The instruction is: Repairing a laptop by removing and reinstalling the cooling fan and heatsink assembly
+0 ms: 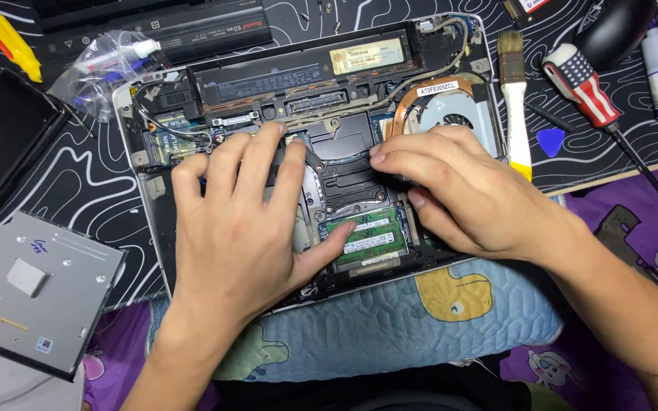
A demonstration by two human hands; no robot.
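Pressing down, my left hand [234,228] lies flat on the open laptop [314,152], fingers spread apart, holding nothing. The green memory stick [367,236] touches the tip of my left thumb. My right hand [466,190] rests beside it, fingers close together, tips on the black middle part. The round fan [455,114] sits just past my right fingers. A brush [513,99] lies farther right.
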